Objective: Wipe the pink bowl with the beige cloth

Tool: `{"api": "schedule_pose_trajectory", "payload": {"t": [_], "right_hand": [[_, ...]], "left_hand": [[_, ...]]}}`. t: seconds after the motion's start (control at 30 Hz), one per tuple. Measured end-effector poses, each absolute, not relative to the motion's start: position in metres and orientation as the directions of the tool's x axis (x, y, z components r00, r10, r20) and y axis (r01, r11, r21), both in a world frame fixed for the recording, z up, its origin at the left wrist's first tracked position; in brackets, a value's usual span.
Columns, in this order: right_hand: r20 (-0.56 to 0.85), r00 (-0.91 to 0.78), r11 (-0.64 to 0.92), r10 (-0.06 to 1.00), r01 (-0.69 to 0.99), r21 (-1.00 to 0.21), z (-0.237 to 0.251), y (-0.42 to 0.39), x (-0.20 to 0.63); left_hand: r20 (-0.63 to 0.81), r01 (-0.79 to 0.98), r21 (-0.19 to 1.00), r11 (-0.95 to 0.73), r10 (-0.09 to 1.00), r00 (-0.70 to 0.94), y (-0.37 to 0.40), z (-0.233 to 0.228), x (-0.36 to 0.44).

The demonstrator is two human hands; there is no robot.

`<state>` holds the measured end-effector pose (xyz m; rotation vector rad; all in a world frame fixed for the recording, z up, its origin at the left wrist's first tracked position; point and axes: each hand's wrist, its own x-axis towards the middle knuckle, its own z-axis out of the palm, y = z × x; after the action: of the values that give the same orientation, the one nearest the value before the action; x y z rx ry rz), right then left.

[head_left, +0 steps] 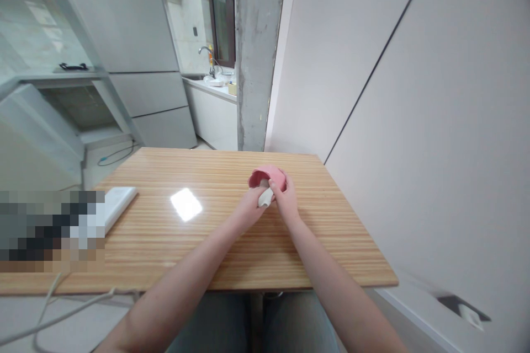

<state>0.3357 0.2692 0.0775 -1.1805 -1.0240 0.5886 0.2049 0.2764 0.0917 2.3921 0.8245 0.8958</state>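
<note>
Over the middle of the wooden table (199, 253), a pink bowl (269, 171) is tipped on its side with its opening toward me. My right hand (285, 196) is wrapped round the bowl's right side, thumb at the rim. Closed on a crumpled white tissue or cloth (265, 197), my left hand (250, 207) is at the bowl's mouth. Part of the white piece reaches into the bowl. The left fingertips are hidden behind it and the bowl. Whether the bowl touches the tabletop I cannot tell.
A white flat box or device (120, 201) lies at the table's left, beside a pixelated patch. Pale cables (78, 317) hang at the front left edge. A white panelled wall (372, 149) runs close along the right. Beyond the table stand a concrete pillar (259, 55) and a sink tap (212, 60).
</note>
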Motion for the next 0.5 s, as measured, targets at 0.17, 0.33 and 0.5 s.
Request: {"api": "schedule_pose_trajectory", "payload": {"t": [0.17, 0.33, 0.5], "right_hand": [[0.353, 0.376, 0.358, 0.857, 0.059, -0.932, 0.076, 0.272, 0.334], [0.208, 0.284, 0.222, 0.936, -0.015, -0.975, 0.081, 0.275, 0.343], [0.112, 0.350, 0.104, 0.930, 0.042, -0.994, 0.074, 0.283, 0.358]], "left_hand": [[0.491, 0.408, 0.524, -0.747, 0.657, 0.573, 0.279, 0.083, 0.210], [0.455, 0.471, 0.345, -0.812, 0.583, 0.673, 0.287, 0.085, 0.196], [0.392, 0.387, 0.134, -0.912, 0.407, 0.825, 0.293, 0.086, 0.188]]}}
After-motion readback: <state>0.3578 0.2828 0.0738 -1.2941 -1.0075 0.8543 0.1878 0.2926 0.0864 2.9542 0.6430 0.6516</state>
